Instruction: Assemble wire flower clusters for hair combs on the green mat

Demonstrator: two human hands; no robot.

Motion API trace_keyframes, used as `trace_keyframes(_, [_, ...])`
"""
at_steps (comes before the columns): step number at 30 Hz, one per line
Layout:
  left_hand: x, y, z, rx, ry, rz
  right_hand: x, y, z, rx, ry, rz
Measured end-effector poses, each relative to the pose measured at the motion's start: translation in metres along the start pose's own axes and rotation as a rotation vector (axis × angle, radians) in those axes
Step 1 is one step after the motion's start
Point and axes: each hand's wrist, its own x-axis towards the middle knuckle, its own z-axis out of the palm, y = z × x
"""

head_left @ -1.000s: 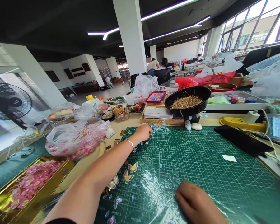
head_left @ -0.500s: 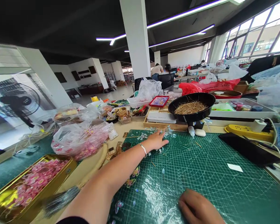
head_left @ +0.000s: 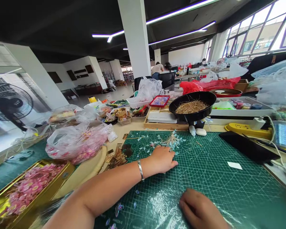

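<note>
My left hand (head_left: 162, 159), with a silver bangle at its wrist, reaches over the green cutting mat (head_left: 209, 159). Its fingers are bent, palm down, and the thumb stands apart; nothing shows in its grasp. Just beyond its fingers lies a cluster of pale blue leaf sprigs (head_left: 177, 141). My right hand (head_left: 200, 208) rests at the mat's near side with curled fingers; whether it holds anything is hidden. Butterfly pieces (head_left: 119, 208) lie near the bottom edge, below my left forearm. Bronze hair combs (head_left: 118, 157) are left of the mat, beyond the forearm.
A black pan (head_left: 193, 106) of thin gold sticks stands behind the mat. Pink flowers fill a gold tin (head_left: 59, 181) at left, near a plastic bag (head_left: 71, 143). A black tablet-like object (head_left: 249, 148) and yellow power strip (head_left: 248, 130) lie at right.
My left hand has drawn back towards me from the pale blue sprigs, uncovering more of them. My right hand has stayed almost in place. The view has shifted slightly.
</note>
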Motion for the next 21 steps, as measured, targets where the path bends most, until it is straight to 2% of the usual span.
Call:
trace_keyframes(5, [0.027, -0.026, -0.011, -0.052, 0.165, -0.163, -0.003, -0.001, 0.001, 0.013, 0.035, -0.001])
trace_keyframes(9, [0.049, -0.034, -0.009, -0.159, 0.254, -0.174, -0.005, -0.001, 0.002, 0.032, 0.036, 0.010])
trace_keyframes(12, [0.059, -0.033, -0.003, -0.164, 0.234, -0.095, -0.004, -0.002, 0.002, 0.030, 0.034, 0.010])
trace_keyframes(16, [0.069, -0.041, 0.004, -0.204, 0.102, -0.138, -0.002, -0.005, 0.000, 0.033, 0.043, 0.017])
trace_keyframes(18, [0.073, -0.049, 0.004, -0.244, 0.096, -0.159, -0.003, -0.006, -0.001, 0.027, 0.039, 0.018])
trace_keyframes(21, [0.076, -0.061, -0.004, -0.333, 0.151, -0.163, -0.005, -0.006, -0.002, 0.023, 0.037, 0.023])
